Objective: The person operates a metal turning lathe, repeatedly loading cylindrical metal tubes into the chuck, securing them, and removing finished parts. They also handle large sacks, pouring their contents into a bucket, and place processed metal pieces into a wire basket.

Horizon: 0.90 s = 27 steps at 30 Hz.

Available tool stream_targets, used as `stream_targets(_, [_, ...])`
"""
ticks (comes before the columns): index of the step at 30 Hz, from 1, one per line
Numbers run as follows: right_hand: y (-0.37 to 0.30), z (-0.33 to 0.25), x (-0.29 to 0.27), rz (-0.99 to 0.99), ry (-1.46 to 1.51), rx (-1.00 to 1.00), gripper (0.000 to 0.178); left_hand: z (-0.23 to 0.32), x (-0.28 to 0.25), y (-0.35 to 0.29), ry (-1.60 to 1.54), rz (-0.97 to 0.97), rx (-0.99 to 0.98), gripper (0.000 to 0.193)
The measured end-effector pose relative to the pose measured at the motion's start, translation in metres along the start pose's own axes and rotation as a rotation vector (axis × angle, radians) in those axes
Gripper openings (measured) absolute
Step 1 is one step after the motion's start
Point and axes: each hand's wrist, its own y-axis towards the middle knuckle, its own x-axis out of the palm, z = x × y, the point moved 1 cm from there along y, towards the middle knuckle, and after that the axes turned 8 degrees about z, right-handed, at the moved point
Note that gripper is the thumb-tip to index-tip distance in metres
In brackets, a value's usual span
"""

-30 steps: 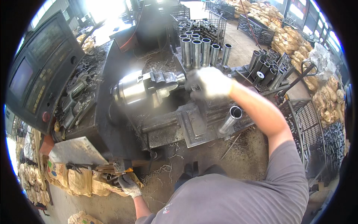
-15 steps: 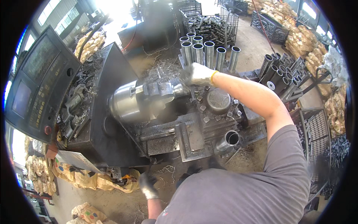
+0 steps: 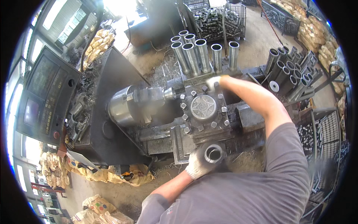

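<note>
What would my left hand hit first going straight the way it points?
Probably the open-ended metal tube close beside your left hand; they may be touching, but depth is unclear.

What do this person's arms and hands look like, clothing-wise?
The left glove is off-white and knitted, with a cuff at the wrist and darker grey toward the fingers. The right glove is blurred but looks whitish, with a touch of yellow at the wrist. The short sleeves are plain grey, leaving the forearms bare.
</note>
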Motion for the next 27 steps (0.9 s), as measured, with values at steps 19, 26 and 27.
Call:
stream_targets(19, [0.056,-0.185,-0.122,0.028,0.016,0.266,0.056,-0.062,-0.093,0.049,0.031,0.422,-0.173,0.04])
stream_targets(26, [0.126,-0.16,-0.074,-0.3,0.326,0.254,0.057,-0.081,-0.07,0.025,-0.046,0.33,-0.168,0.068])
stream_targets(27, [0.125,-0.123,-0.078,-0.429,0.427,0.373,0.058,-0.066,-0.091,0.021,-0.116,0.296,-0.149,0.07])
